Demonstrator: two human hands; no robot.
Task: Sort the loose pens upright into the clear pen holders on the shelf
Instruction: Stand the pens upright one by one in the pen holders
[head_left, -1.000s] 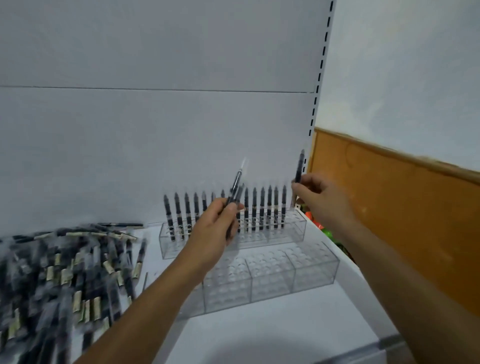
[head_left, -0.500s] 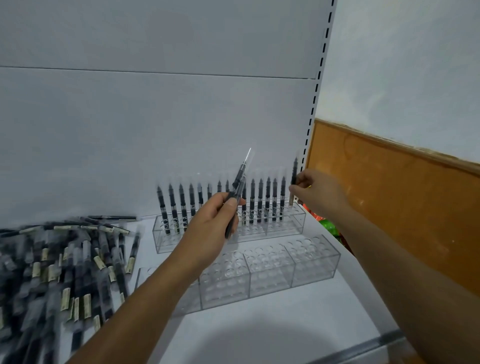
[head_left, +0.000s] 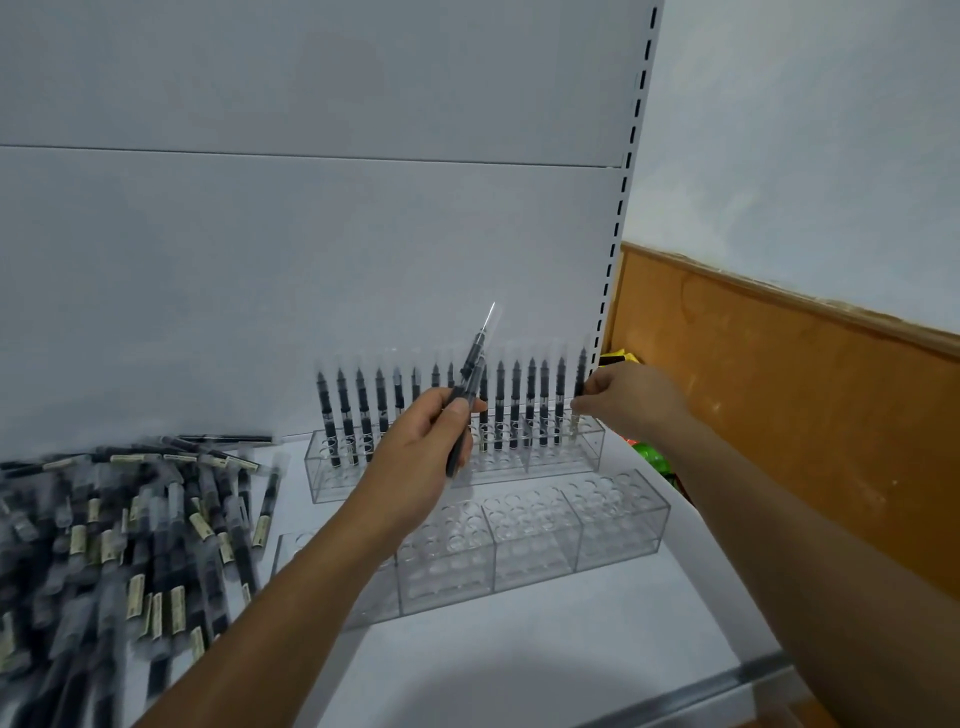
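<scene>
A white shelf seen from above, with two bare arms reaching in from 6 o'clock. At 8 o'clock lies a large heap of loose pens, black with pale labels, flat and jumbled. Nearest the viewer at centre stands an empty clear holder, its round holes all open. Above it the left hand curls its fingers and thumb round what look like two spare pens, their long axis slanting up toward 1 o'clock, clear caps uppermost. Behind, against the back panel, the rear holder carries a row of upright pens along its back edge. At its 3 o'clock end the right hand pinches one pen between thumb and fingertips — the pen stands vertical, its lower end apparently already in the end hole. The right hand is the nearer to the row; the spare pens lie toward 9 o'clock of it, well apart — likely the next to be passed across.
</scene>
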